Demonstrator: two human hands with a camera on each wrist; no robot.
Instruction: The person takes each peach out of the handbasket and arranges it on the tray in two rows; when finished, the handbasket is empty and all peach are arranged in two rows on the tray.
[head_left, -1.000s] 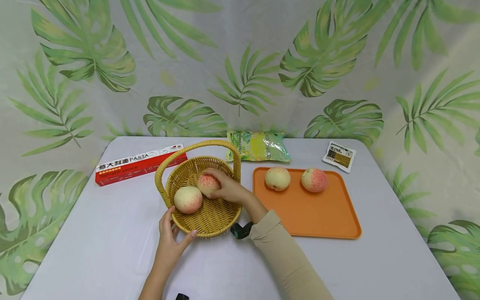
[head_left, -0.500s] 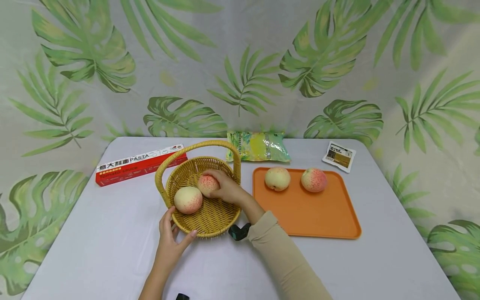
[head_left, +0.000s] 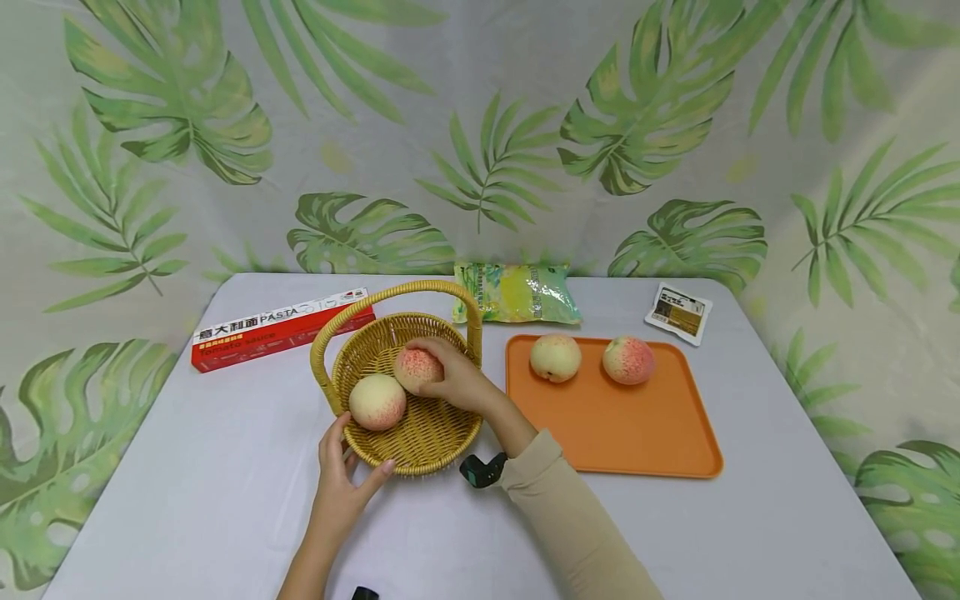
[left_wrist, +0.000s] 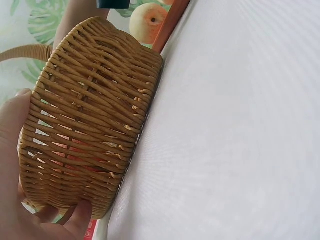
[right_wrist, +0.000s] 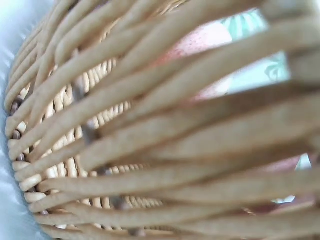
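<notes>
In the head view, a wicker basket (head_left: 420,437) with a tall arched handle stands left of the table's middle. My right hand (head_left: 459,379) reaches inside it and grips a red-speckled peach (head_left: 417,370) from the right. A paler peach (head_left: 378,402) with a pink side lies next to that one, at the basket's left. My left hand (head_left: 343,475) holds the basket's near left side, thumb at the front rim. In the left wrist view, fingers of the left hand (left_wrist: 20,190) curl against the woven wall (left_wrist: 85,110). Weave fills the right wrist view, hiding the right hand.
An orange tray (head_left: 622,425) to the right bears two peaches, one pale (head_left: 555,358) and one redder (head_left: 628,361). Along the back lie a red pasta box (head_left: 281,329), a green-yellow packet (head_left: 517,293) and a small white sachet (head_left: 678,313). A leaf-patterned cloth hangs behind.
Very little differs. The right hand and its peach have shifted only slightly inside the basket, and the paler peach sits a touch nearer. The left hand and basket stay in place.
</notes>
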